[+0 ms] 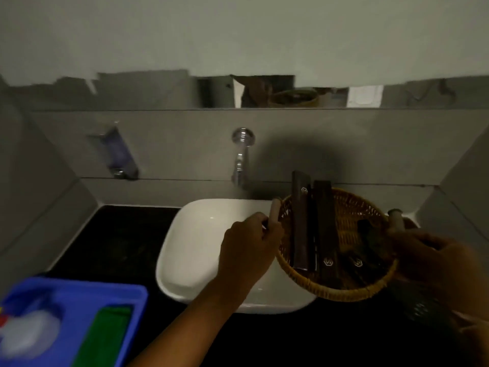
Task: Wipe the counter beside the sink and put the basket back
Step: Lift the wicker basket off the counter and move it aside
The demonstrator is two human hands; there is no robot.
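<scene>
Both hands [248,245] grip the round woven wicker basket [341,290].

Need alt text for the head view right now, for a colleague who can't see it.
Both hands hold a round wicker basket by its side handles, left hand and right hand, over the right edge of a white sink. Dark sachets stand in it. A blue tray sits at lower left on the black counter.

The left hand [248,241] reaches forward on a bare forearm from the lower middle, fingers curled shut around the basket's [344,292] left handle. The right hand [434,256] comes in from the right edge, blurred, fingers closed on the opposite handle, knuckles up.
</scene>
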